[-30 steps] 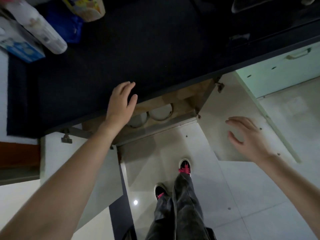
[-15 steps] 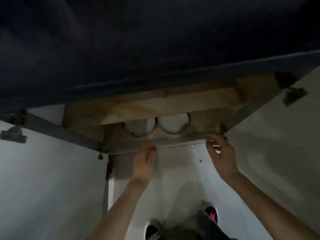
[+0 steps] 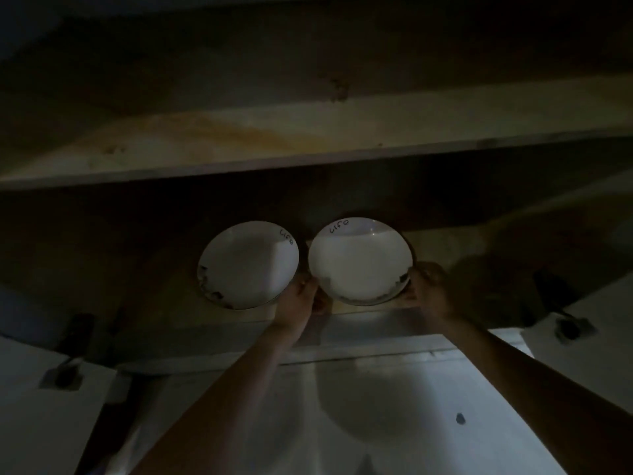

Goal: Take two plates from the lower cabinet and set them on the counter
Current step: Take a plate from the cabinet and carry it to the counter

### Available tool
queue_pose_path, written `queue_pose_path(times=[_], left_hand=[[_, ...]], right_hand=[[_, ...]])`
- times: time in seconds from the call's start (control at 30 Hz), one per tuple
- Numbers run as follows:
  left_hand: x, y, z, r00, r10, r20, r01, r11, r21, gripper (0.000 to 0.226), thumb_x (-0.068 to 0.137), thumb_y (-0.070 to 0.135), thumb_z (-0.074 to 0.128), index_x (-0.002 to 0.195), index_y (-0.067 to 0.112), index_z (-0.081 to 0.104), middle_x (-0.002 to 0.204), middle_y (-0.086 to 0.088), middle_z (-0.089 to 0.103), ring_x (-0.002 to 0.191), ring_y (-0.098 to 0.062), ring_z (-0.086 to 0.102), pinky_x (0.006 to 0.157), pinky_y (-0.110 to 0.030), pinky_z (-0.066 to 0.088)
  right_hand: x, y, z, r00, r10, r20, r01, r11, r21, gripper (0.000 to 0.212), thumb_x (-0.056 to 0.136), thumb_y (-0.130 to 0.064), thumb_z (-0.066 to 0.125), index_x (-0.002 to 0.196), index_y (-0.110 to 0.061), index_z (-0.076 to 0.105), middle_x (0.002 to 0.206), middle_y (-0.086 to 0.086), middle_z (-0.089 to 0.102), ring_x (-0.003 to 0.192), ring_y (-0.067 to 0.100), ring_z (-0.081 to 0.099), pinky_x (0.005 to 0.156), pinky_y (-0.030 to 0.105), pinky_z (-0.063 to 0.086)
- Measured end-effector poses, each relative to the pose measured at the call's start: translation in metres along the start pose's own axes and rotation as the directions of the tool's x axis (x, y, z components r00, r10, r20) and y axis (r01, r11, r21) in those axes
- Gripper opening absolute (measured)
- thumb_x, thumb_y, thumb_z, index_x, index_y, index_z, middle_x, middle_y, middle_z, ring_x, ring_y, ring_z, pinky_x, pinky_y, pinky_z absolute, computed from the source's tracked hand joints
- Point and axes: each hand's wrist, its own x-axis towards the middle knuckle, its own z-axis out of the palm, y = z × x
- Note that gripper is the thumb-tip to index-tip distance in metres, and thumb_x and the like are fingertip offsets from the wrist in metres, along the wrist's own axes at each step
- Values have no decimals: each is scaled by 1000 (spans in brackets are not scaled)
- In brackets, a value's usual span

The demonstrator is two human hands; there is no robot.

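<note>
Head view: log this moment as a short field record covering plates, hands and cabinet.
place: open lower cabinet, dim inside
left plate: white, on the bottom shelf, handwriting near rim
right plate: white, beside it, same handwriting
left hand: at the gap between both plates, grip unclear
right hand: on right plate's right edge
doors: swung open

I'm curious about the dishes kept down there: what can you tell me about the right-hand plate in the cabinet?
The right plate is round, white and smooth, ceramic by the look, with dark patterning along its near rim and handwritten lettering near its far rim. It sits on the lower cabinet floor beside a matching left plate, their rims close or just touching. The right hand grips its near right edge; the left hand is at its near left edge, between the two plates. Whether it is already lifted cannot be told.
</note>
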Motion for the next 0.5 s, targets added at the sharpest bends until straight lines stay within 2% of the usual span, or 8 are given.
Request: queue_pose_path(times=[0.07, 0.13, 0.2, 0.23, 0.3, 0.33, 0.43, 0.5], left_hand=[[13, 5, 6, 999, 16, 45, -16, 1000, 5, 24, 101, 22, 44, 101, 0, 53, 71, -6, 63, 52, -11, 64, 45, -16, 50], [19, 6, 10, 998, 53, 33, -54, 998, 38, 17, 102, 16, 41, 96, 1, 48, 63, -7, 59, 38, -4, 58, 40, -14, 44], [18, 8, 11, 995, 94, 17, -95, 993, 73, 13, 101, 12, 39, 92, 6, 46, 60, -7, 56, 38, -7, 57, 40, -17, 44], [16, 8, 11, 994, 102, 24, -104, 992, 72, 14, 101, 13, 39, 90, 9, 47, 59, -8, 57, 44, -15, 59, 42, -22, 46], [4, 11, 7, 994, 100, 50, -103, 994, 48, 14, 100, 13, 38, 91, 15, 49, 58, -11, 59, 48, -26, 57, 45, -29, 47], [-6, 15, 5, 994, 92, 64, -94, 995, 30, 14, 100, 12, 37, 97, 15, 50, 59, -12, 59, 45, -25, 55, 45, -30, 46], [-52, 42, -3, 996, 52, 69, -55, 998, 41, 24, 100, 10, 36, 121, 15, 47, 75, -10, 61, 48, -16, 57, 42, -26, 48], [-96, 67, -11, 997, -21, 74, 14, 996, 86, 15, 101, 11, 39, 112, 13, 49, 77, -7, 64, 54, -10, 61, 43, -23, 50]], right_hand=[[17, -4, 11, 995, 98, 13, -99, 992, 84, 18, 100, -15, 49, 117, -11, 53, 120, 11, 55, 112, 33, 57, 71, 34, 56], [26, -8, 20, 990, 132, -39, -128, 987, 100, 31, 99, -5, 46, 128, 4, 52, 124, 11, 56, 113, 29, 53, 62, 19, 48], [29, -9, 22, 990, 130, -49, -125, 988, 88, 33, 98, -2, 44, 129, 8, 52, 132, 20, 57, 123, 37, 51, 71, 22, 46], [25, -9, 21, 993, 108, -51, -107, 994, 22, 34, 99, -4, 44, 130, 6, 52, 134, 22, 56, 125, 41, 50, 77, 28, 48], [9, -11, 11, 996, 83, -22, -84, 996, -29, 37, 98, -15, 45, 132, -1, 51, 134, 21, 55, 124, 41, 51, 86, 43, 54], [-4, -14, 4, 997, 78, -8, -78, 997, -26, 38, 98, -20, 47, 132, -4, 52, 131, 19, 57, 120, 38, 54, 86, 44, 56], [-63, -40, -23, 998, 15, -53, -14, 1000, 10, 26, 99, -12, 49, 121, -2, 59, 113, 11, 65, 104, 25, 61, 79, 26, 52], [-113, -63, -41, 997, 48, -56, -42, 994, 100, 18, 98, -15, 52, 112, -10, 61, 102, 4, 68, 96, 21, 64, 78, 29, 56]])
